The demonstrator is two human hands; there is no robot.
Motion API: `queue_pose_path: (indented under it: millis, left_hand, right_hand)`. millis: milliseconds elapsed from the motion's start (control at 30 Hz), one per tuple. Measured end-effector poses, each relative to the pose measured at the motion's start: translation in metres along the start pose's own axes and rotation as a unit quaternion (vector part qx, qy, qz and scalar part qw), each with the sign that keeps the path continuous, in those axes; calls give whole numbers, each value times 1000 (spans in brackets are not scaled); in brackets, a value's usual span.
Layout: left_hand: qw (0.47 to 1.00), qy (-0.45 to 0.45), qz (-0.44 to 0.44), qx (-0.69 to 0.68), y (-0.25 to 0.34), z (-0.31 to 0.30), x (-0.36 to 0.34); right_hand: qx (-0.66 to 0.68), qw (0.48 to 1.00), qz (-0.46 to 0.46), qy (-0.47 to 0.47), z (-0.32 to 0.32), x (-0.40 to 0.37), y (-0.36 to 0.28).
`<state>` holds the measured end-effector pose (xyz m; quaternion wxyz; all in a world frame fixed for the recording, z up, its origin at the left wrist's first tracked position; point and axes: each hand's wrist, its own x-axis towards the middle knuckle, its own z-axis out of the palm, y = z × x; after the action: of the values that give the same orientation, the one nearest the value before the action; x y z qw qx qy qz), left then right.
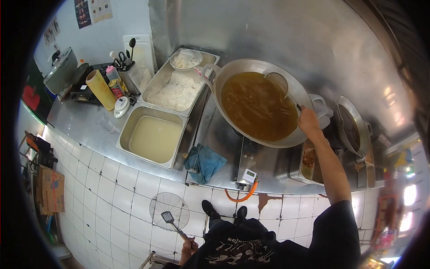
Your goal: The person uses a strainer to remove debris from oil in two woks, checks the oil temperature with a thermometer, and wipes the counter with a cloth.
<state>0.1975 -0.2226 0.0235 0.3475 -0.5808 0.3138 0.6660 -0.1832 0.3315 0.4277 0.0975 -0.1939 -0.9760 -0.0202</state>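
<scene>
My right hand (308, 120) is closed around the handle of a wire-mesh skimmer (276, 82). The skimmer's round head lies at the far side of a big metal wok (218, 89), partly in brown oil (255, 105) with a streaky, rippled surface. Low at the bottom, my left hand (188, 247) grips the wooden handle of a slotted spatula (167, 217), its dark blade pointing up and left, away from the counter. A round wire mesh (156, 206) shows behind that blade, over the floor tiles.
Left of the wok are a tray of white flour (174, 92) with a bowl (186, 59), and a tray of pale liquid (154, 136). A blue cloth (205, 163), a digital timer (249, 175) and an orange hose (242, 199) sit along the front edge. A second wok (351, 125) stands right.
</scene>
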Motion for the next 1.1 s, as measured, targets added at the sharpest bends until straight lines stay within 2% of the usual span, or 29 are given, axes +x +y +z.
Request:
queue_pose_path:
  millis: [33,100,200,333,500,633,700,800,833,900,933,1000,1100]
  left_hand:
    - [1000,0,0,-1,0,1,-4]
    - [1000,2,7,-10,-1,2,-15]
    - [1000,-17,19,-3,0,10,-42]
    - [998,-51,21,-25,-9,-8,-23]
    - [1000,-6,10,-21,-7,3,-31]
    - [1000,4,8,0,-6,3,-27]
    - [998,-33,50,17,-6,1,-36]
    - [996,-65,66,-1,-6,-1,-30]
    - [996,-65,67,1,-3,3,-31]
    - [999,0,39,26,3,13,-34]
    - [999,1,41,28,4,12,-30]
    - [999,12,39,33,5,8,-18]
    - [999,-9,49,13,8,8,-29]
  right_hand:
    - [1,1000,-1,0,1,5,0]
    - [20,997,-39,-59,4,13,2]
    - [75,991,-96,-63,1,15,2]
    - [84,985,-135,-63,-4,17,-1]
    - [82,976,-156,-130,-22,12,-7]
    - [132,968,-175,-122,-22,7,-2]
    - [184,960,-142,-154,-25,3,-5]
    - [216,950,-114,-192,-37,-6,-10]
    - [218,951,-112,-191,-37,-7,-8]
    - [286,924,-80,-240,-35,-11,-5]
    - [288,924,-79,-240,-38,-14,-6]
    - [365,880,12,-304,-51,-25,-11]
    - [390,864,60,-313,-68,-43,-25]
